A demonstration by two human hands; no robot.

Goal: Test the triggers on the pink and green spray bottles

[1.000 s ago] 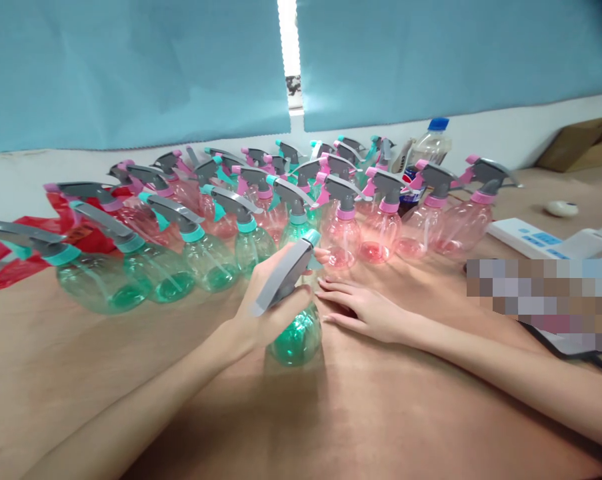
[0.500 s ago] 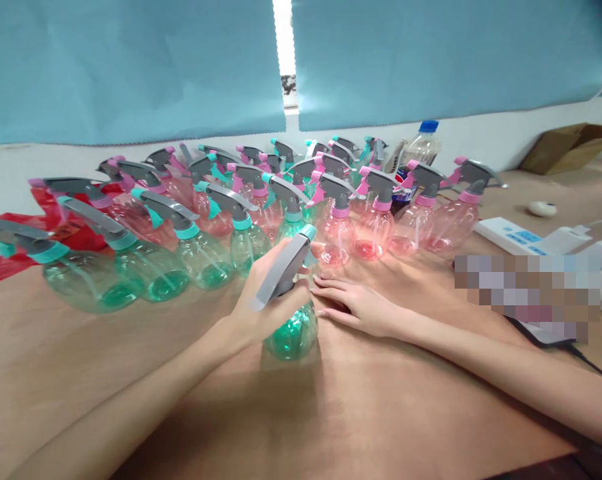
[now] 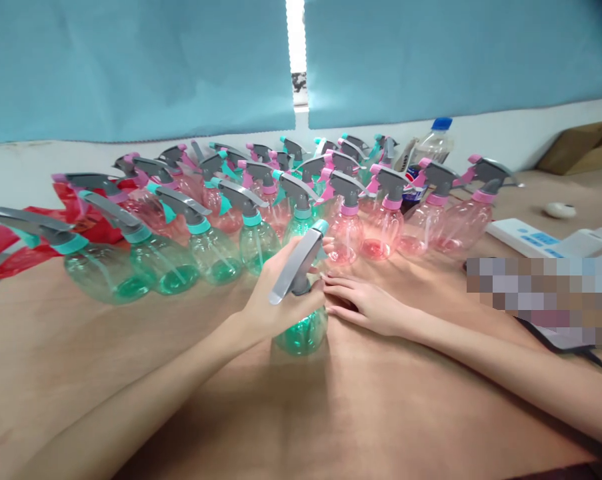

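While the left hand [image 3: 273, 290] closes around the neck of a green spray bottle [image 3: 302, 332], fingers wrapped below its gray trigger head, the right hand [image 3: 368, 303] lies open and palm down just beside it on a tan, wood-toned surface [image 3: 361, 413]. Whether the right fingertips touch the bottle cannot be told. The gripped bottle is at the center of the surface, in front of the others, its turquoise nozzle facing away from the person and a soft shadow falling toward the near edge.

Behind it, crowded ranks of sprayers spread across the surface: green spray bottles [image 3: 215, 260] line the front on the left, pink spray bottles [image 3: 378, 233] the front on the right, with both colors mixed toward the back. A red plastic bag [image 3: 11, 243] lies crumpled at far left. A blue-capped drink bottle [image 3: 433, 147] stands behind the pink group; to the right are a small white object [image 3: 559, 210], a white power strip [image 3: 521, 237], a pixelated patch and, farther back, a cardboard box [image 3: 575, 150].

Blue sheeting [image 3: 131, 67] covers the upper background, split by a bright vertical gap [image 3: 297, 40], above a white wall [image 3: 505, 130].
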